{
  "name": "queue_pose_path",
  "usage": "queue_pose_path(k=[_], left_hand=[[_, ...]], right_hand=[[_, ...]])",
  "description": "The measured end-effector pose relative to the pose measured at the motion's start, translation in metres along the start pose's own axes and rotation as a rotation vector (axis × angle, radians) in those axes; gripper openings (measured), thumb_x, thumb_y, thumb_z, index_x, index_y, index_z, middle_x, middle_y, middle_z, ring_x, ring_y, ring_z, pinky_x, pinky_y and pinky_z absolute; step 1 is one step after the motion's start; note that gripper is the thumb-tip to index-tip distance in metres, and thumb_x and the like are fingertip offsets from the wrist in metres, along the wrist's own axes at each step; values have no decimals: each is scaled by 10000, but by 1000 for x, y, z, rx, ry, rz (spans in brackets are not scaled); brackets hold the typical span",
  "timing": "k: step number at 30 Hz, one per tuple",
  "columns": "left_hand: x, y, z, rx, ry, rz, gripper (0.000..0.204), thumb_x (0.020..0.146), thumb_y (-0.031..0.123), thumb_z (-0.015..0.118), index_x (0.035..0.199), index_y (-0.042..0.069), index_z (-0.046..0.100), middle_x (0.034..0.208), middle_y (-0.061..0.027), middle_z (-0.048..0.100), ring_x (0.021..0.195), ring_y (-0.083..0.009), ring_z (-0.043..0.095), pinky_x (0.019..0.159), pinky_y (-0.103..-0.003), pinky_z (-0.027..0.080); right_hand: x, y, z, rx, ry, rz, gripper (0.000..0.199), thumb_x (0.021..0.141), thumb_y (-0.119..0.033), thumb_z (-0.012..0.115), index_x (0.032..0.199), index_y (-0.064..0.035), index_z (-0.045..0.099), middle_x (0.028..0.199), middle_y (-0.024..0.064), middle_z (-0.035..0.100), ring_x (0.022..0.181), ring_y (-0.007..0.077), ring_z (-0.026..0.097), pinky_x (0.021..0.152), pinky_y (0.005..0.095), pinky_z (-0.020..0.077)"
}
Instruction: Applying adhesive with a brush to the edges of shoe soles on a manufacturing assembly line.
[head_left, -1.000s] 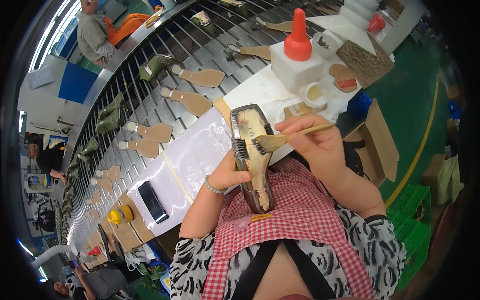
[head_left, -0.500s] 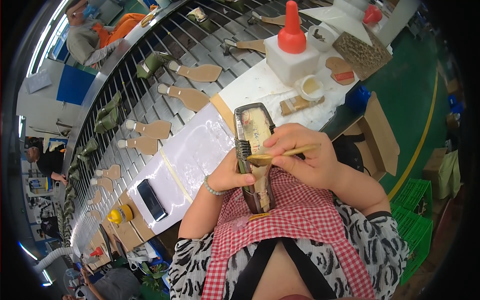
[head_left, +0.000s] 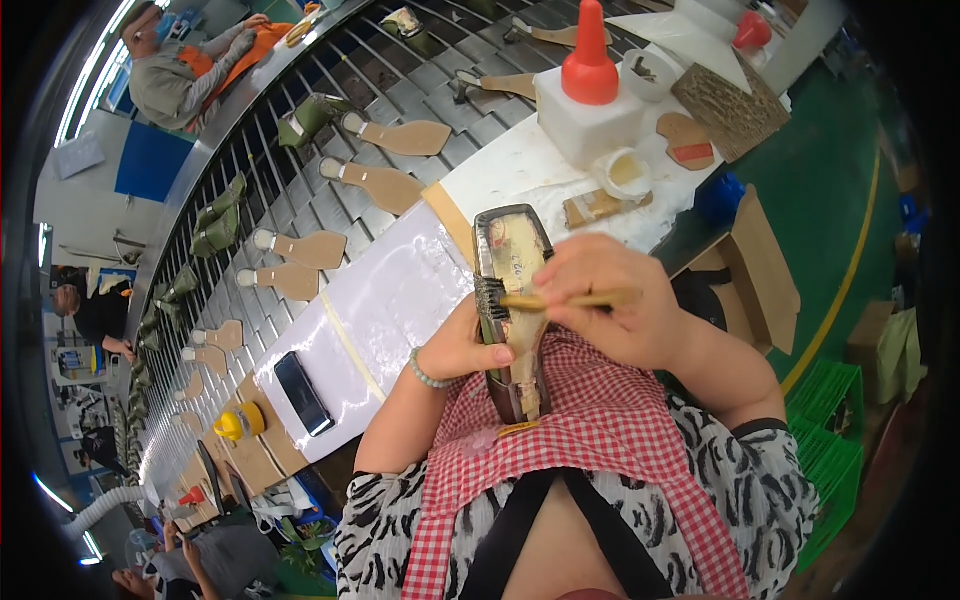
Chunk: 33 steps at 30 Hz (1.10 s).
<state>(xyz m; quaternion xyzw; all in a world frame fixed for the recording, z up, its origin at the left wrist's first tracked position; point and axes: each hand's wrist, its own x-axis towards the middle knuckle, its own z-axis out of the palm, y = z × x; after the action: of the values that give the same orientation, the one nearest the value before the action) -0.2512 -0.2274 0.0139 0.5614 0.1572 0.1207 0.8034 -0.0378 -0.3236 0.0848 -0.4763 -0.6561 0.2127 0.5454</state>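
My left hand [head_left: 465, 345] is closed around the side of a dark shoe upper on a last [head_left: 513, 240], its pale underside turned up and its gathered edge folded over the rim. In my right hand [head_left: 625, 310] is a small brush [head_left: 518, 301] with a wooden handle, pinched between thumb and fingers. The brush tip lies against the dark pleated edge at the left side of the underside, just above my left thumb. Beyond the shoe, an open white pot [head_left: 622, 173] sits beside a square white bottle [head_left: 580, 130] with a red nozzle cap.
On the left, a slatted metal conveyor [head_left: 300, 205] carries tan soles [head_left: 405, 137] and green shoe uppers [head_left: 215, 240]. A phone [head_left: 303, 393] and a yellow-capped container [head_left: 238, 424] lie near the bench edge. An open carton [head_left: 755, 270] and green crates [head_left: 828, 430] stand right. Co-workers sit farther off.
The brush has moved up slightly and leftward onto the pleated edge, my right hand turning with it. My left hand keeps the shoe in nearly the same place. A co-worker's hands have risen.
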Motion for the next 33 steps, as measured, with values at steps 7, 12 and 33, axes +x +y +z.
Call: queue_pose_path(k=[7,12,33], left_hand=[[-5,-14,-21,-145,130,18,891,674,446,834,1317,-34,447,1201,-93,579,1083,-189,565,940,-322,453],[8,16,-49,-648,299,289,965,767,775,509,1423,83,354,1303,-143,509,1175,-319,530,1018,-507,414],[303,128,-398,0,855,343,605,675,-88,737,1178,31,425,1044,-100,585,902,-247,609,800,-385,517]], right_hand=[[5,1,-22,181,64,74,128,816,-3,679,942,-17,663,1021,127,665,1005,226,603,924,340,443],[3,5,-14,283,202,132,119,840,-1,656,958,3,646,1056,159,644,1015,223,582,924,334,429],[63,85,8,495,139,609,132,844,12,654,976,7,651,1045,160,631,983,199,601,878,300,461]])
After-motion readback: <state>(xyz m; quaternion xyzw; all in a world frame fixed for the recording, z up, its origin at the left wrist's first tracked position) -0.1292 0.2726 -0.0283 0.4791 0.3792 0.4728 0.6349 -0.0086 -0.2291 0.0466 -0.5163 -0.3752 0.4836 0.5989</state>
